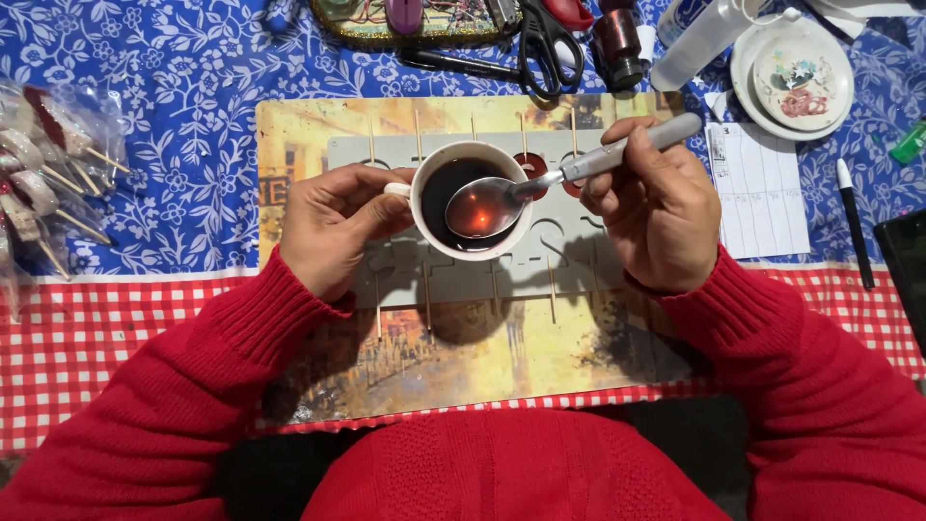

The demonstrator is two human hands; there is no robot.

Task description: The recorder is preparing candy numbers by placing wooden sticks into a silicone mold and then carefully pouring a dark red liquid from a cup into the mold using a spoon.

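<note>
Gripping the white mug [422, 220] by its handle, left hand [333, 224] has fingers curled tight; mug sits raised above the grey lollipop mould [569, 265] on the placemat [318, 130]. Right hand [661, 207] pinches a metal spoon [540, 188]; its bowl holds dark red liquid over the mug.

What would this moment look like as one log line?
left hand: holds cup by handle | right hand: holds spoon over cup | spoon: red liquid | under: mould with sticks
</note>
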